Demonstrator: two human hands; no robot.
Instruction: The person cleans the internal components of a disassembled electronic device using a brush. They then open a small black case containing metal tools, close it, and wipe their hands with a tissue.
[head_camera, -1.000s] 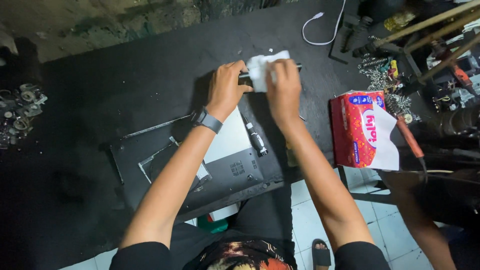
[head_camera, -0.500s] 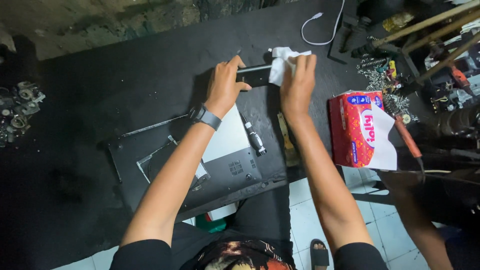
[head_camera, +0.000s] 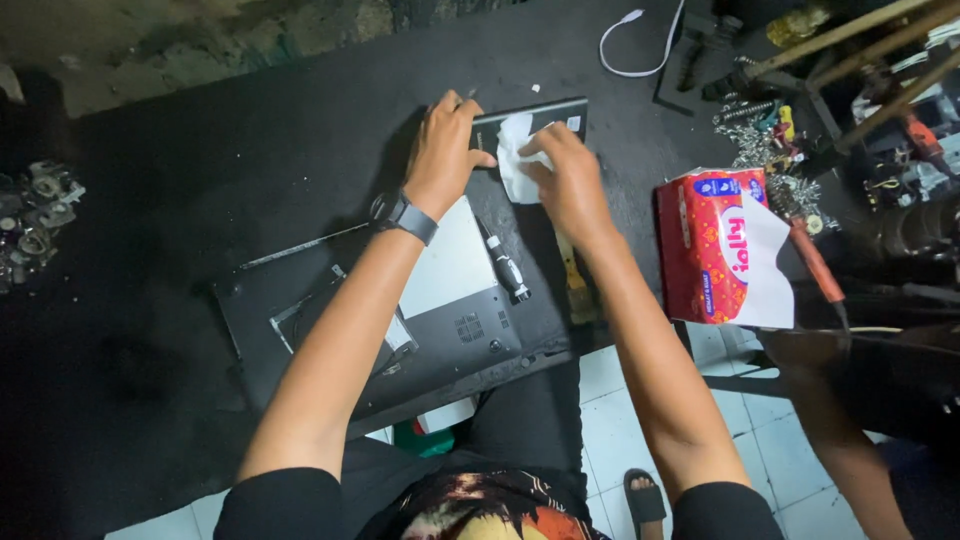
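A wide black worktable fills most of the view, its top dull and dusty, with rough ground beyond its far edge and pale floor tiles below its near edge. At the far left edge lies a heap of small grey metal parts. Nearer the middle, a dark grey flat laptop base panel rests on the table with a white rectangular sheet on it, and a small black-and-white pen-like tool just beside that sheet.

The left hand, a dark watch on its wrist, reaches forward with the arm nearly straight and grips the left end of a slim black rectangular device lying flat on the table at its far middle. The right hand is bent at the wrist and presses a crumpled white tissue against the device, its fingers closed on the tissue.

A wooden-handled brush lies under the right forearm. Further right stands a red soft tissue pack with a white sheet sticking out. A white cable curls at the far edge, and a clutter of tools and metal chain crowds the right side.
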